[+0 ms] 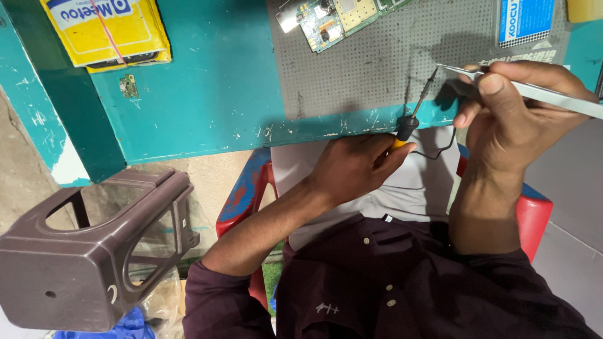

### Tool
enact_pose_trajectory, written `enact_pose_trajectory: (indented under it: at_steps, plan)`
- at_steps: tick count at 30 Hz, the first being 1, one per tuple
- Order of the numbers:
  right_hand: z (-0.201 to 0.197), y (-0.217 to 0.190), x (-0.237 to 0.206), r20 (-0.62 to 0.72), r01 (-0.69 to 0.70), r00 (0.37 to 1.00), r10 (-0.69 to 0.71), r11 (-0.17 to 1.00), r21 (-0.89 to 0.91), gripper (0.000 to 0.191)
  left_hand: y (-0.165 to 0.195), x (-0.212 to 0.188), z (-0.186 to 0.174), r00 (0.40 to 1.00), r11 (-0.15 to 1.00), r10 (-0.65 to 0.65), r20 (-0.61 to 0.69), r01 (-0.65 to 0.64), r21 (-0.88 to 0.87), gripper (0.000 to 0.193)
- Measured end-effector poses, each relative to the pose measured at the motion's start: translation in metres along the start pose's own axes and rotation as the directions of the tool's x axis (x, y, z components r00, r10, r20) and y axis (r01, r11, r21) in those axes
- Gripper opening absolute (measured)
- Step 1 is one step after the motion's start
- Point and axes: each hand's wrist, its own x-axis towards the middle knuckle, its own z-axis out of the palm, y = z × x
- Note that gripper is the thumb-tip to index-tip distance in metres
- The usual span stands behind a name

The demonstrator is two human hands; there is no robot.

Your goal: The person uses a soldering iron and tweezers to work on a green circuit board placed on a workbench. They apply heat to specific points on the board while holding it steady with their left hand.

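- Soldering iron (416, 108) sits in the left hand (355, 164), fingers curled round the yellow grip just below the black collar, at the near edge of the teal counter (207, 81); its thin dark tip points up over the grey perforated mat (377, 63).
- Tweezers (534, 91), slim and silvery, are pinched between thumb and fingers of the right hand (509, 113), their point reaching left toward the iron's tip.
- Handling, as I judge it: the iron looks light and rigid, best held low on the insulated grip; the metal shaft is likely hot and should not be touched. Its thin black cord (440, 149) loops below the counter edge and could tug or snag.
- The tweezers look springy and smooth, apt to slip if held too near the point; a hold near the middle suits them.
- A green circuit board (326, 22) lies at the far edge of the mat, thin and probably fragile, better taken by its edges.
- A yellow box (107, 31) lies far left; a brown plastic stool (88, 251) is on its side on the floor.
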Motion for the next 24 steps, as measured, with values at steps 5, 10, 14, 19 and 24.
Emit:
enact_pose_trajectory:
  at_steps: [5, 10, 14, 19, 24]
  plan:
    - [0.0012, -0.0017, -0.0011, -0.012, -0.019, 1.0, 0.019, 1.0, 0.001, 0.007, 0.0004, -0.0007, -0.0002, 1.0, 1.0, 0.008, -0.022, -0.007, 0.018, 0.026]
    - [0.0029, -0.002, 0.0021, -0.003, -0.002, 1.0, 0.002, 1.0, 0.004, 0.007, -0.0001, 0.0, -0.0014, 1.0, 1.0, 0.012, -0.009, -0.012, -0.006, 0.024]
    - [0.003, -0.0025, 0.002, -0.008, -0.014, 1.0, 0.014, 1.0, 0.003, 0.007, 0.0004, 0.0002, -0.0016, 1.0, 1.0, 0.011, -0.012, -0.011, 0.001, 0.024]
    - [0.0016, -0.0013, 0.0013, -0.01, -0.011, 1.0, 0.011, 1.0, 0.007, 0.006, 0.0007, 0.0001, -0.0014, 1.0, 1.0, 0.0, -0.008, 0.0, 0.009, 0.026]
    - [0.0013, 0.0, 0.0001, -0.035, -0.022, 0.999, 0.023, 0.998, 0.055, 0.006, 0.0008, 0.0002, -0.0011, 1.0, 1.0, 0.006, -0.011, -0.006, 0.003, 0.026]
